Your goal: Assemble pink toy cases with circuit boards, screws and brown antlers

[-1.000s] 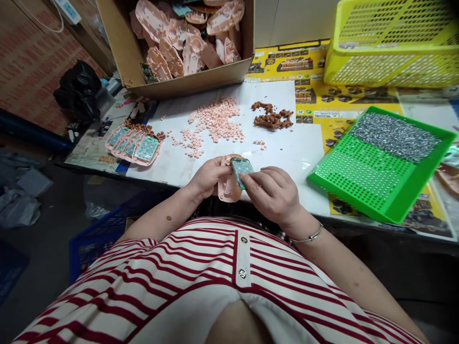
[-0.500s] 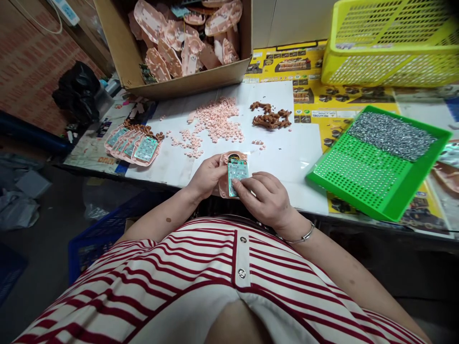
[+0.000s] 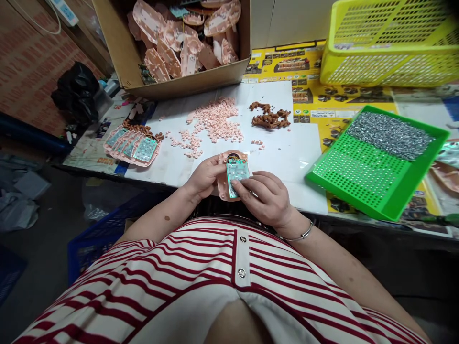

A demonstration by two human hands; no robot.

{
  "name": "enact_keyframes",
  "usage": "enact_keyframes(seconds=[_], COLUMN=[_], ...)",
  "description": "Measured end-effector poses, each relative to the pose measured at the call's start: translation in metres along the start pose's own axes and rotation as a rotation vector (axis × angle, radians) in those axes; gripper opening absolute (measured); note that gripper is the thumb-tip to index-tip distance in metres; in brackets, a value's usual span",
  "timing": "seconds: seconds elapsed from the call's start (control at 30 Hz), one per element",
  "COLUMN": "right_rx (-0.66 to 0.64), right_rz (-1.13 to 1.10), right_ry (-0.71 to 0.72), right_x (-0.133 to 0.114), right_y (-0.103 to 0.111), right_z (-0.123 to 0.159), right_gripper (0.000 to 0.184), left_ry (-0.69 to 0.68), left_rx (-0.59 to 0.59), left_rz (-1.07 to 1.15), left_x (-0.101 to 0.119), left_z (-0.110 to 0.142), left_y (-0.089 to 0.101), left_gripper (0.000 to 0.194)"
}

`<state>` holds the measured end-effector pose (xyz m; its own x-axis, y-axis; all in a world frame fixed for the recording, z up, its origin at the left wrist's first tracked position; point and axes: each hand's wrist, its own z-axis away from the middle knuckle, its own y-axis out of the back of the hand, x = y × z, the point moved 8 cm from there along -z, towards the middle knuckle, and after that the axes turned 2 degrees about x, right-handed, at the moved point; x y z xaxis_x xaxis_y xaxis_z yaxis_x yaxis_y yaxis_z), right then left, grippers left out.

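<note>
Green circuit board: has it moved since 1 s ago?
Yes. The green circuit board was tilted up above the pink shell between the hands; now it lies flat in the shell, pressed by the right hand, lower against the table's front edge.

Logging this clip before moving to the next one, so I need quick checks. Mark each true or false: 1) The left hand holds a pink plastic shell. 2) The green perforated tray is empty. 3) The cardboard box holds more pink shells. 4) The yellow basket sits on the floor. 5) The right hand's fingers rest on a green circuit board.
1) The left hand holds a pink plastic shell: true.
2) The green perforated tray is empty: false, a heap of small silver metal parts fills its far end.
3) The brown cardboard box holds more pink shells: true.
4) The yellow mesh plastic basket sits on the floor: false, it stands on the table.
5) The right hand has fingers on a green circuit board: true.
</note>
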<state>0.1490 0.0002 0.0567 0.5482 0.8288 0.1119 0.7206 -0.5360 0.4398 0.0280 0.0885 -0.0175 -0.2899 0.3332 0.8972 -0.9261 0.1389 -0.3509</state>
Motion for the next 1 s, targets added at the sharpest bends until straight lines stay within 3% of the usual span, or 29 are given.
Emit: enact_keyframes(seconds=[0.4, 1.0], right_rx=[0.001, -0.013], right_rz=[0.018, -0.051], right_ry=[-0.001, -0.061], right_x=[0.0021, 0.004], right_y=[-0.0009, -0.0054], right_z=[0.0012, 0.0053], right_gripper=[0.017, 0.019], left_ry=[0.032, 0.06], left_rx=[0.014, 0.054], left_rz=[-0.009, 0.0], left_x=[-0.003, -0.0077], left_z=[-0.0009, -0.0006], left_y=[-0.0009, 0.0007], left_gripper=[0.032, 0.02])
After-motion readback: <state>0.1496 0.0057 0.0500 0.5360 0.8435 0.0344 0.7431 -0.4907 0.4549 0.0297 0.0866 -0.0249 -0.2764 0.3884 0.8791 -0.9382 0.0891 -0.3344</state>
